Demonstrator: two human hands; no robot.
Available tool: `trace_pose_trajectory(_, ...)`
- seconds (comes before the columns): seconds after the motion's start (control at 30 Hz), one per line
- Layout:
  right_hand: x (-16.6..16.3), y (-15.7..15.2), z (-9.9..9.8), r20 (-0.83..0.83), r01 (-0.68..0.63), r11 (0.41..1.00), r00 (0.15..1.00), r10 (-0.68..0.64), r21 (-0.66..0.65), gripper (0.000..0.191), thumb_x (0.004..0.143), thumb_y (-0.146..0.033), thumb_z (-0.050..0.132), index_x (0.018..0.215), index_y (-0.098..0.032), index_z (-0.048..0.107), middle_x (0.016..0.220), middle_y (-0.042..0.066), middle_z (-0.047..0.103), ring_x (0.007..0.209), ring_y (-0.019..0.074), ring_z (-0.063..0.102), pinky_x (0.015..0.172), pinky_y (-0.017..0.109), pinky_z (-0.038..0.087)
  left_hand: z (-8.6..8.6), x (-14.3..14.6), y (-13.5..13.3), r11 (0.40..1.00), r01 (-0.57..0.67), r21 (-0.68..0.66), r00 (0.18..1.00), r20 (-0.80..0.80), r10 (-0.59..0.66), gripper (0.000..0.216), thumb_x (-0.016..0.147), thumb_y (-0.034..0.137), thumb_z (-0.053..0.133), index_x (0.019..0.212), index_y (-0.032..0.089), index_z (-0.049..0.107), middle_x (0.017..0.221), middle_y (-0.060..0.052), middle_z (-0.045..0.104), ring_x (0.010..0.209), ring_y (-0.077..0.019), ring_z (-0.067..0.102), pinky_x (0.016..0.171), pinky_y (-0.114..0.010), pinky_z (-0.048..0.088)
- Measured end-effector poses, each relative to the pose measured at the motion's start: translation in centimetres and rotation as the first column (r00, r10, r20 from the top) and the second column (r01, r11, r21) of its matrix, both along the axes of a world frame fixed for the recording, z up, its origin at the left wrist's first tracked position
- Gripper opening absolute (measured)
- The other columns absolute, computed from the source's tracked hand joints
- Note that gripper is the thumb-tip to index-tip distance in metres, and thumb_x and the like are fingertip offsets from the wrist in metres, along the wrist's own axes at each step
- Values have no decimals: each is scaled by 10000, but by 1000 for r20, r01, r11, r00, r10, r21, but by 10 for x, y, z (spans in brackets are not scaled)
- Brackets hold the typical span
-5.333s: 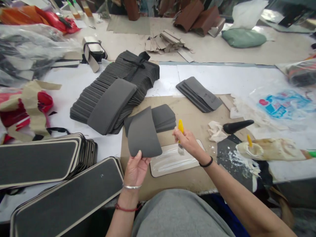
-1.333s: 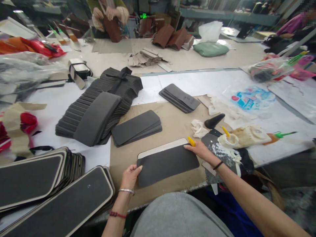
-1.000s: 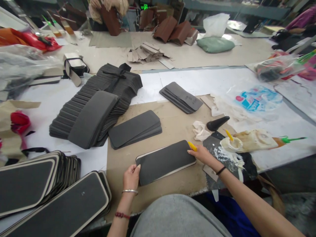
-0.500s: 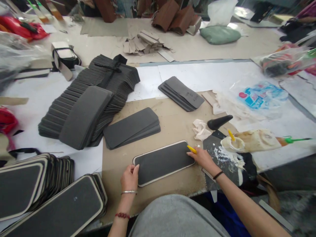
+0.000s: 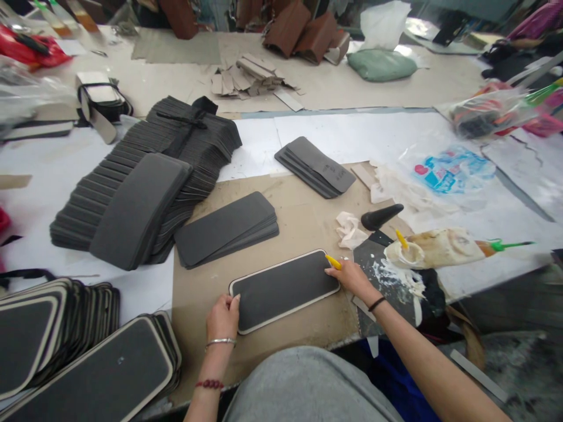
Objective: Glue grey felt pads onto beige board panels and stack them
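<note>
A dark grey rounded panel with a pale border (image 5: 281, 293) lies flat on the brown board in front of me. My left hand (image 5: 223, 316) is closed on its left end, thumb on top. At the right end, my right hand (image 5: 352, 276) holds a slim yellow tool (image 5: 333, 262), with fingertips touching the panel's edge. The tool's exact kind is unclear. Just beyond lies a small fanned stack of plain grey panels (image 5: 229, 228). Right of my right hand, white paste (image 5: 400, 278) is smeared on a dark sheet below a paste-covered bottle (image 5: 448, 249).
A long row of grey panels (image 5: 132, 170) leans at the left, with bordered panels (image 5: 88, 375) stacked nearer. Farther back are another small grey stack (image 5: 314, 167) and cardboard scraps (image 5: 248, 76). A black horn-shaped object (image 5: 382, 217) lies beside crumpled paper (image 5: 350, 230).
The whole scene has shifted slightly left as my head view turned. Both hands stay at the ends of the panel, and the yellow tool remains in my right hand.
</note>
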State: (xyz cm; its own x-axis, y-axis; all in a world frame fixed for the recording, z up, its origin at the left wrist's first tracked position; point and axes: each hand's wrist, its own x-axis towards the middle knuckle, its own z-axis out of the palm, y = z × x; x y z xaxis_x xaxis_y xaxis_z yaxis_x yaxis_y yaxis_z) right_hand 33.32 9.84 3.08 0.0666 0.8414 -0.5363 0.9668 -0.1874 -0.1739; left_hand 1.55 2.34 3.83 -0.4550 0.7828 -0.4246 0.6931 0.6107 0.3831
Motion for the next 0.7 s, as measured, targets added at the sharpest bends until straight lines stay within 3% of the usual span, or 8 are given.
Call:
trace_pose_trajectory(0.37,6,5,-13,44,-91,996,995,91,2,371,799,-480,455,797,-148,621,778,116,644,723,242,610,534,258,327,-8,-1,-3,988,-122,91,990,88,114,229,720,282,530,513,199,478,510,6,541,520,-138,480,553,-246,335)
trace_pose_trajectory(0.7,-1,3,0,58,-57,998,997,56,24,414,784,-492,479,864,-122,646,793,120,633,757,237,606,595,264,376,-10,-4,-6,989,-110,102,989,111,98,220,707,301,531,516,199,489,524,6,555,545,-146,499,574,-252,343)
